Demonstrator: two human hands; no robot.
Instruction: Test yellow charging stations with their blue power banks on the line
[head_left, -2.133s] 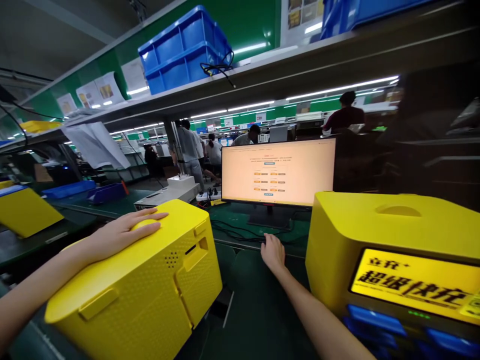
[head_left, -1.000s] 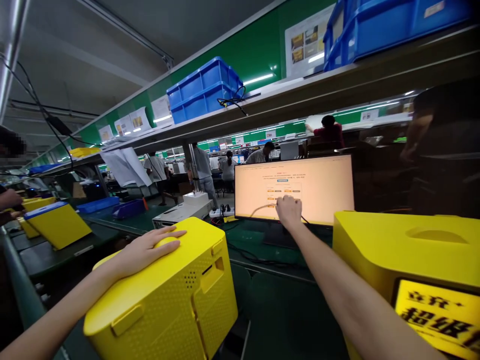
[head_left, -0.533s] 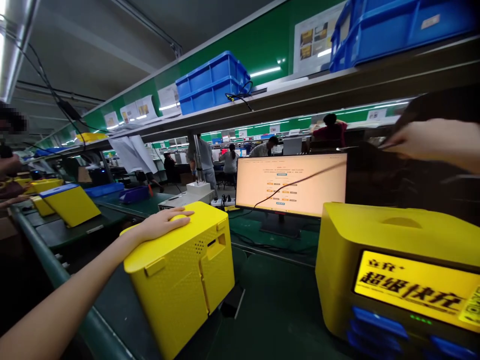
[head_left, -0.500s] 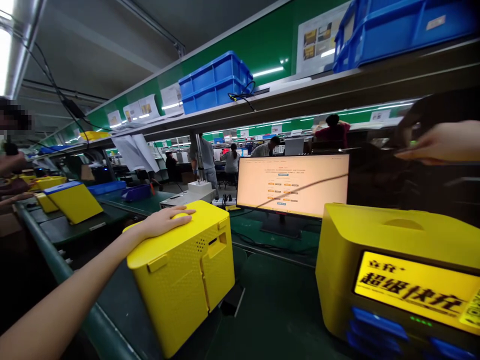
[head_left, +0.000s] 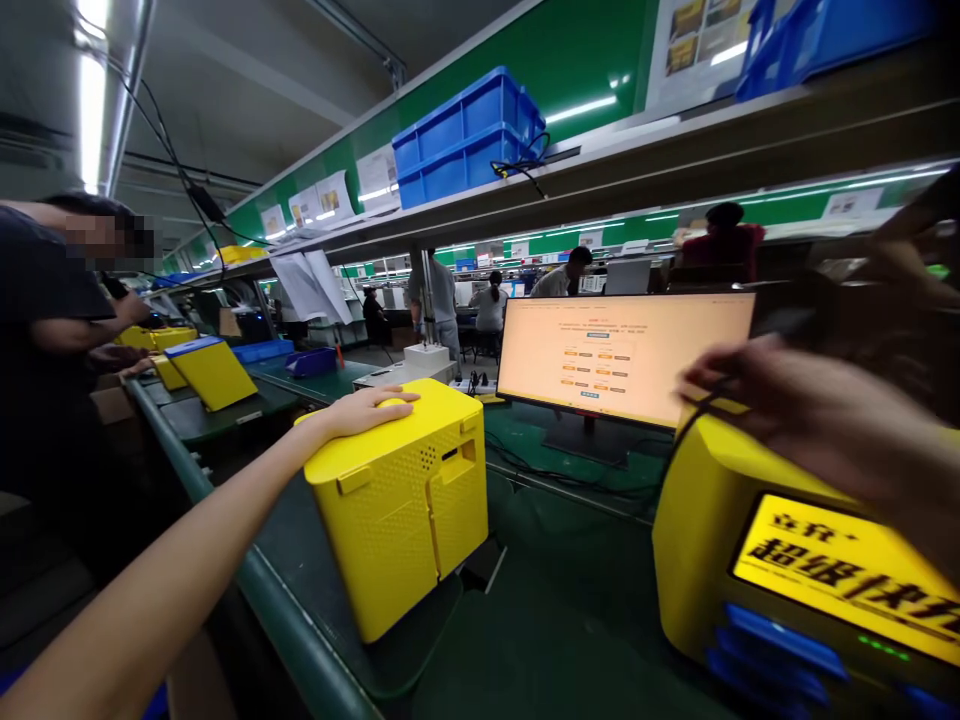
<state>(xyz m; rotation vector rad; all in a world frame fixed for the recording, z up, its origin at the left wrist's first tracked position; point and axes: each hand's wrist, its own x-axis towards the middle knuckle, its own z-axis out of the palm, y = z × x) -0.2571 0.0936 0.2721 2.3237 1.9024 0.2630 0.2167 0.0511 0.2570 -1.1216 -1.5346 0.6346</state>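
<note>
My left hand [head_left: 367,410] lies flat, fingers stretched, on top of a yellow box-shaped unit [head_left: 390,540] standing on the dark green bench. The side of this unit facing me has a small slot, vent holes and a seam. On the right, my right hand [head_left: 780,400] is blurred by motion, its fingers closed on a black cable [head_left: 679,440]. It is over a second yellow unit [head_left: 690,540], whose lit screen [head_left: 847,570] shows black characters. Below that screen are blue parts [head_left: 787,640] and small green lights. The cable's end is hidden in my fingers.
A lit monitor [head_left: 622,350] stands behind the units, with black cables [head_left: 555,470] around its base. Blue crates [head_left: 465,140] sit on the overhead shelf [head_left: 600,170]. At left, a person [head_left: 60,290] stands near more yellow units [head_left: 214,375]. A green rail [head_left: 292,640] edges the bench.
My right hand has come down and left from the upper right to the second yellow unit, bringing the black cable. My left hand stays on the first unit. The view has shifted left.
</note>
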